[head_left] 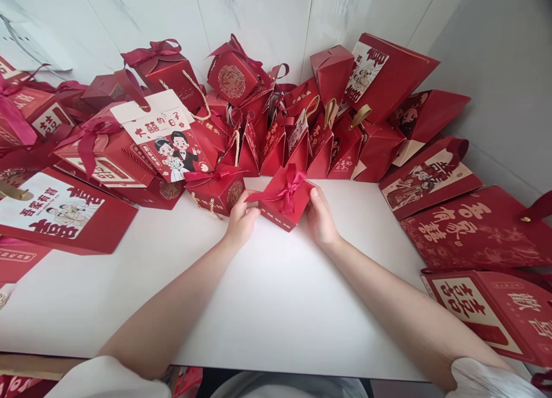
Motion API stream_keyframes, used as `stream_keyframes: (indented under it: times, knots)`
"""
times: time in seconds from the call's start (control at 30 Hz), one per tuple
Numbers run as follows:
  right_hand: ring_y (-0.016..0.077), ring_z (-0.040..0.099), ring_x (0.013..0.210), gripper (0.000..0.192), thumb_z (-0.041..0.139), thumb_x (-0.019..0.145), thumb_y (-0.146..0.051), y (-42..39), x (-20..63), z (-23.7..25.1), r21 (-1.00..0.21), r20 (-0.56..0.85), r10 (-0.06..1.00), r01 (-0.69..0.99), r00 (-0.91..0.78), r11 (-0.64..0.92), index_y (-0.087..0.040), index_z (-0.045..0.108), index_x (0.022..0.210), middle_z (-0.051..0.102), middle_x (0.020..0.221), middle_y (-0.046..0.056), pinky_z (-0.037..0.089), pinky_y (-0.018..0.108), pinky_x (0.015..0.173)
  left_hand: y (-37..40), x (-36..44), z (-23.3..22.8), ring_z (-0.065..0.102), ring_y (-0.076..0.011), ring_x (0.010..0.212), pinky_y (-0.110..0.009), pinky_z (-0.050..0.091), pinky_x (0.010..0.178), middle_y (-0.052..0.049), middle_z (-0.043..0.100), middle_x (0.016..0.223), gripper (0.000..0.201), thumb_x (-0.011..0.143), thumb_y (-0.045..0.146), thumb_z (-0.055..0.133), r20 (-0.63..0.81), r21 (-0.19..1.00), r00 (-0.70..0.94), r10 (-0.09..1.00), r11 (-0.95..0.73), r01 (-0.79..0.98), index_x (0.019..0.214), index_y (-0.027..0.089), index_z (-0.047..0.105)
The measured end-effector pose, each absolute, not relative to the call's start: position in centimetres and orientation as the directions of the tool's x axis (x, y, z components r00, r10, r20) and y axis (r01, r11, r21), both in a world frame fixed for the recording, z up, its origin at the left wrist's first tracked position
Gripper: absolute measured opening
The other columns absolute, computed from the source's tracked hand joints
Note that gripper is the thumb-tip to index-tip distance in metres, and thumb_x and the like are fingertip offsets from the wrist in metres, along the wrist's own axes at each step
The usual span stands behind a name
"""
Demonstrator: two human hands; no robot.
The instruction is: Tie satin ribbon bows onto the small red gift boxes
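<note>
A: From the head camera, where is the small red ribboned box (284,202)?

B: At twelve o'clock on the white table (276,294), clamped between the left hand (240,219) at nine and the right hand (321,217) at three.

A: Which step?

B: Seemingly placing it against the row of red gift boxes (276,139). Next calls for a gentle, even push, ribbon upright.
</note>
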State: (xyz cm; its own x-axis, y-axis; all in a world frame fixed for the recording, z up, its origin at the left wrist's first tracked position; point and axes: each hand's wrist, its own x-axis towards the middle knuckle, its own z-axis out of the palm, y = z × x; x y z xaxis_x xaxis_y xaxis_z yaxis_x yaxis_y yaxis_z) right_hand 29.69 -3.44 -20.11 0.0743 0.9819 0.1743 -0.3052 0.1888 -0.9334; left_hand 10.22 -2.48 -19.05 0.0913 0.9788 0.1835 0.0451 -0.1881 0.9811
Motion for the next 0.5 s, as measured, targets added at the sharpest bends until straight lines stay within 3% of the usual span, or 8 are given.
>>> stream_keyframes:
  times: [0.07, 0.17, 0.27, 0.37, 0.5]
  knots:
    - [0.0256, 0.052, 0.126, 0.045, 0.055, 0.09, -0.061, -3.2, 29.8, -20.5, -0.928, 0.129, 0.985, -0.336, 0.116, 0.161, -0.027, 0.057, 0.119, 0.059, 0.13, 0.004, 0.039, 0.05, 0.111, -2.4, 10.0, -18.5, 0.062, -0.026, 0.105, -0.038, 0.045, 0.096, -0.005, 0.07, 0.105, 0.013, 0.071, 0.019, 0.05, 0.218, 0.97, 0.122, 0.968, -0.229, 0.085, 0.074, 0.019, 0.063]
    - [0.0244, 0.053, 0.125, 0.047, 0.069, 0.082, -0.056, -2.8, 29.9, -20.9, -0.922, 0.09, 0.981, -0.358, 0.17, 0.146, -0.026, 0.055, 0.116, 0.058, 0.127, 0.006, 0.037, 0.048, 0.114, -2.4, 9.7, -18.0, 0.061, -0.0263, 0.1, -0.039, 0.044, 0.096, -0.008, 0.069, 0.092, 0.025, 0.077, 0.02, 0.04, 0.261, 0.957, 0.164, 0.951, -0.277, 0.085, 0.058, 0.019, 0.057]
    - [0.0248, 0.052, 0.126, 0.056, 0.08, 0.071, -0.05, -2.7, 29.9, -20.9, -0.928, 0.104, 0.979, -0.338, 0.177, 0.16, -0.026, 0.054, 0.114, 0.056, 0.128, 0.008, 0.036, 0.046, 0.115, -2.7, 9.7, -17.4, 0.062, -0.0212, 0.085, -0.036, 0.049, 0.083, -0.004, 0.064, 0.081, 0.019, 0.08, 0.02, 0.04, 0.297, 0.952, -0.007, 0.955, -0.295, 0.076, 0.074, 0.02, 0.058]
    - [0.0262, 0.054, 0.123, 0.057, 0.08, 0.069, -0.049, -2.7, 29.7, -20.7, -0.934, 0.105, 0.984, -0.326, 0.147, 0.148, -0.026, 0.054, 0.113, 0.055, 0.129, 0.008, 0.039, 0.048, 0.112, -3.8, 10.0, -15.6, 0.061, -0.0185, 0.086, -0.033, 0.049, 0.078, -0.004, 0.063, 0.093, 0.015, 0.089, 0.026, 0.043, 0.447, 0.876, -0.145, 0.883, -0.399, 0.271, 0.094, 0.022, 0.057]
    - [0.0257, 0.056, 0.116, 0.054, 0.077, 0.07, -0.049, -3.0, 29.5, -20.4, -0.936, 0.095, 0.986, -0.326, 0.137, 0.136, -0.026, 0.055, 0.112, 0.055, 0.128, 0.009, 0.041, 0.049, 0.109, -6.3, 11.4, -11.0, 0.057, -0.0227, 0.109, -0.037, 0.049, 0.087, -0.011, 0.058, 0.118, 0.022, 0.091, 0.032, 0.05, 0.715, 0.547, 0.057, 0.697, -0.608, 0.576, 0.11, 0.021, 0.056]
